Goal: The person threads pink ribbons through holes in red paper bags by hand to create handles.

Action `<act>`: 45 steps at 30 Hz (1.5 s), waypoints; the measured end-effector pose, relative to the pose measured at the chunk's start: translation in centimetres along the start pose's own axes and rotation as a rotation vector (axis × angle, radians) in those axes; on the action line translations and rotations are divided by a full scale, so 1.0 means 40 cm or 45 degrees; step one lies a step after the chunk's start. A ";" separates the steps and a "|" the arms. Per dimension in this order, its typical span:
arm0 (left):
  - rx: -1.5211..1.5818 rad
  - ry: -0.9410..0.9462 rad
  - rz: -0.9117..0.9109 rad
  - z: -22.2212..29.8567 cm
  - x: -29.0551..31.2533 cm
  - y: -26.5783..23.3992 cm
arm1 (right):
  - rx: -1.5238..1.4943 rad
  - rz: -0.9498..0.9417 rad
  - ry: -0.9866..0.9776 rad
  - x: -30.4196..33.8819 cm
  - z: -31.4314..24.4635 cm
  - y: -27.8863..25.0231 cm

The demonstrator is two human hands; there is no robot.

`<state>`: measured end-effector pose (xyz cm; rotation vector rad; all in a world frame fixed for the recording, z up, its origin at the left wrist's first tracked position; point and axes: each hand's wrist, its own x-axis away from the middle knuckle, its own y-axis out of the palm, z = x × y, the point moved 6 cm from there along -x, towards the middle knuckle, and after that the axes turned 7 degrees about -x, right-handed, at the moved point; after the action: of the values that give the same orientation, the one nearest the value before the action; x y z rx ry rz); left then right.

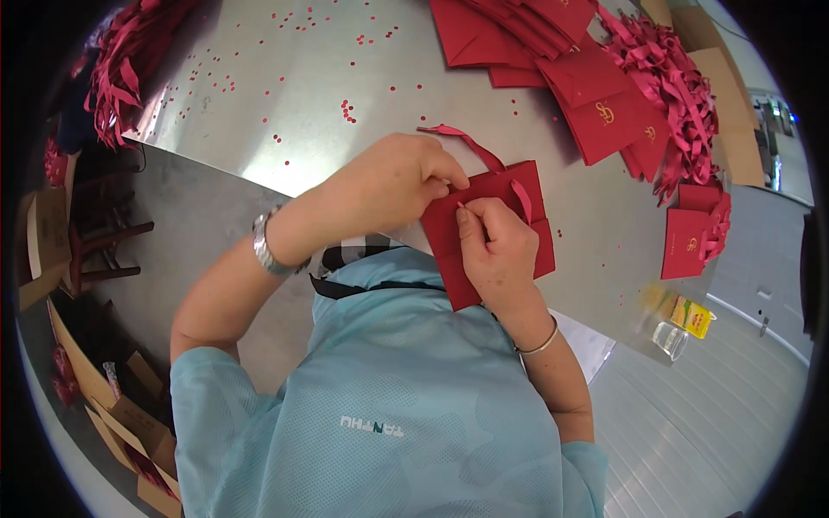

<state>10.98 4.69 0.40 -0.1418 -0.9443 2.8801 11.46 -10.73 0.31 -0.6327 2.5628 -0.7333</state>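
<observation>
A small red paper gift bag (pixel 443 250) lies tilted at the table's near edge, in front of my body. A red ribbon (pixel 471 142) runs from its far edge out over the table, and another ribbon loop (pixel 522 201) stands up on its right. My right hand (pixel 501 250) rests over the bag, thumb and forefinger pinched on a small red ribbon tip. Close beside it, my left hand (pixel 419 177) is closed in a pinch at the bag's left edge. What its fingertips hold is too small to make out.
Stacked red paper bags (pixel 596 104) and a heap of red ribbons (pixel 673 86) lie at the far right. One bag (pixel 686 246), a clear cup (pixel 669 339) and a yellow packet (pixel 692 317) sit along the right edge. More ribbons (pixel 121 86) hang far left. Red paper dots dot the metal table (pixel 319 95).
</observation>
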 end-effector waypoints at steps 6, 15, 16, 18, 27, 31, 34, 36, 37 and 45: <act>0.118 -0.045 -0.367 0.013 -0.058 0.007 | -0.031 0.068 0.029 0.002 0.006 -0.010; -0.202 0.109 -0.516 0.041 -0.051 0.032 | 0.178 -0.114 -0.050 -0.005 -0.016 -0.019; -0.166 0.125 -0.516 0.036 -0.046 0.034 | 0.300 -0.130 -0.119 0.004 -0.027 -0.021; -0.244 0.137 -0.476 0.039 -0.031 0.027 | 0.191 0.117 -0.356 0.008 -0.075 -0.068; -0.888 0.260 -0.159 -0.004 -0.022 -0.012 | 0.491 0.245 0.020 0.084 0.088 -0.123; -1.001 -0.153 0.199 -0.118 -0.062 -0.157 | 0.495 0.239 -0.062 0.076 0.074 -0.118; -0.831 -0.300 0.358 -0.137 -0.074 -0.179 | 0.588 0.200 -0.135 0.077 0.075 -0.114; -0.717 -0.365 0.460 -0.135 -0.063 -0.175 | 0.586 0.212 -0.120 0.078 0.076 -0.115; -0.637 -0.273 0.647 -0.117 -0.044 -0.183 | 0.585 0.219 -0.108 0.077 0.077 -0.116; -0.726 0.157 0.361 -0.020 -0.103 -0.036 | 0.591 0.242 -0.173 0.078 0.068 -0.121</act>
<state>15.27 5.77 0.86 -0.5281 -1.8173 2.6944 11.73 -17.10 0.17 -0.2730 2.1790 -1.1235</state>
